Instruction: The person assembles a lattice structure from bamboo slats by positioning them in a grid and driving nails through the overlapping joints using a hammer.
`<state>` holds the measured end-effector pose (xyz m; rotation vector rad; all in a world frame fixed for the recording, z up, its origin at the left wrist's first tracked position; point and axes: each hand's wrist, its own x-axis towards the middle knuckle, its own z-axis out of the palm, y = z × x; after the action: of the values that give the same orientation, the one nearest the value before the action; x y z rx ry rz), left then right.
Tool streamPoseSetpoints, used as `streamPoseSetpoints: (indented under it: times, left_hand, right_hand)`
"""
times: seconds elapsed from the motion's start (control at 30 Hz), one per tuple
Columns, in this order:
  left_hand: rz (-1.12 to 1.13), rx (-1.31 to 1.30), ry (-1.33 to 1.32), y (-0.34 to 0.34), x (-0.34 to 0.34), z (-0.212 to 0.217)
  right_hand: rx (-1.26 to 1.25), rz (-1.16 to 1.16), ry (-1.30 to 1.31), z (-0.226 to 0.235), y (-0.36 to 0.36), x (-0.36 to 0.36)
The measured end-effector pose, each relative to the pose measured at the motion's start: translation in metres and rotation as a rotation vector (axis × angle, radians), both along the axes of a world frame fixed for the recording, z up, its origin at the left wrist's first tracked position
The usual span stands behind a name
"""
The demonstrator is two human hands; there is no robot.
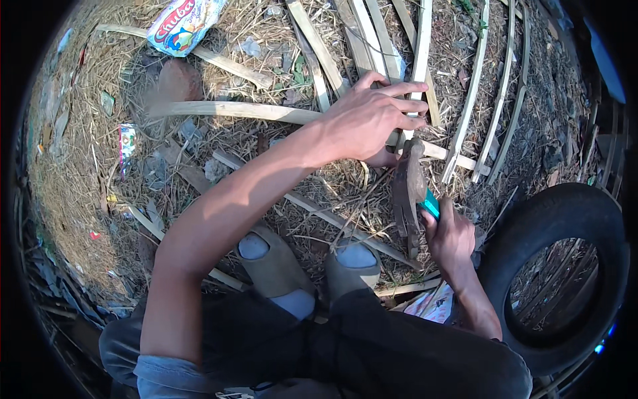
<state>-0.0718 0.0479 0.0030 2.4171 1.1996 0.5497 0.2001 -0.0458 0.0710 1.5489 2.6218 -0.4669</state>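
My left hand (372, 116) reaches across from the left and holds a pale wooden strip (421, 53) where it meets a crosswise strip (458, 158). Its fingers lie over the strip, with the thumb lower down by the joint; whether a nail is there is hidden. Close below, my right hand (452, 239) is closed round the teal handle of a hammer (415, 176). The worn brown hammer head is right beside the left thumb, near the crossing. Several more strips (468, 100) fan out away from me on both sides of the hand.
Dry straw and litter cover the ground. A black tyre (495, 279) lies at the right. A stone (179, 81) and a colourful packet (183, 30) are at the far left. Another wooden piece (332, 216) lies before my clogs (276, 266).
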Motion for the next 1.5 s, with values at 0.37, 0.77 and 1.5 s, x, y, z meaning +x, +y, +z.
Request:
streamPoseSetpoints:
  times: [0.37,0.77,1.5]
  left_hand:
    - [-0.002,0.013,-0.084,0.002,0.003,-0.008]
    - [0.000,-0.036,-0.149,0.003,0.000,-0.002]
    - [0.024,-0.016,-0.089,-0.001,0.004,-0.003]
  right_hand:
    - [-0.001,-0.047,0.203,0.007,-0.008,0.012]
    - [-0.273,-0.428,0.342,0.032,0.000,-0.025]
    - [-0.191,-0.525,0.412,0.046,-0.012,-0.041]
